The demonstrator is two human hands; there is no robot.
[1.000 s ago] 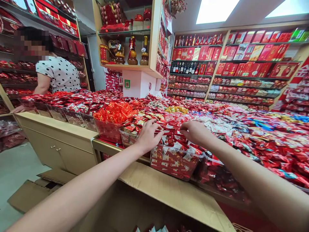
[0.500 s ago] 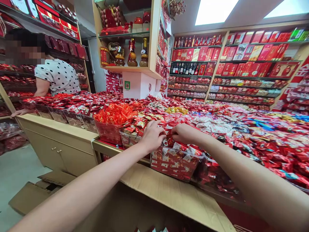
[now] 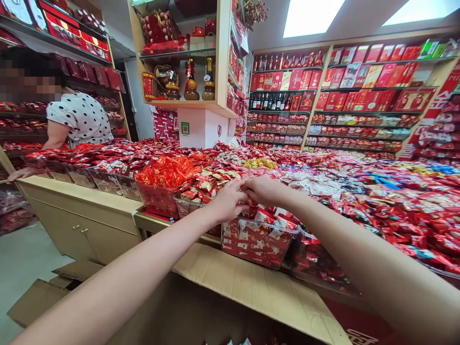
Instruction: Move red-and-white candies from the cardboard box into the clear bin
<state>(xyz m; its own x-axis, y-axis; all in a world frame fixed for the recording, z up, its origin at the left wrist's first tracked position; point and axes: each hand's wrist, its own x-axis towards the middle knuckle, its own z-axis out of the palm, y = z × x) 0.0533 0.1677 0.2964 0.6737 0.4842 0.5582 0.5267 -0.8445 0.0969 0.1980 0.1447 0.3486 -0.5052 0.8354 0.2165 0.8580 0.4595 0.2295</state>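
Note:
A clear plastic bin [image 3: 257, 242] full of small red and white wrapped packets stands at the counter's front edge. Over its back left part is my left hand [image 3: 230, 201], its fingers curled among the packets. My right hand [image 3: 264, 190] meets it from the right, fingertips bent down and close against the left fingers. Whatever either hand grips is hidden by the fingers. Left of the bin lie red and gold packets [image 3: 204, 184] and a heap of bright orange-red packets [image 3: 167, 171].
An open cardboard box [image 3: 258, 282] lies below the counter front. A person [image 3: 81, 117] in a dotted top leans on the cabinet [image 3: 82, 211] at left. Shelves [image 3: 327, 86] of red boxes and bottles line the back.
My right hand has moved left, closing the gap to my left hand. The view has shifted slightly. The person at left leans much as before.

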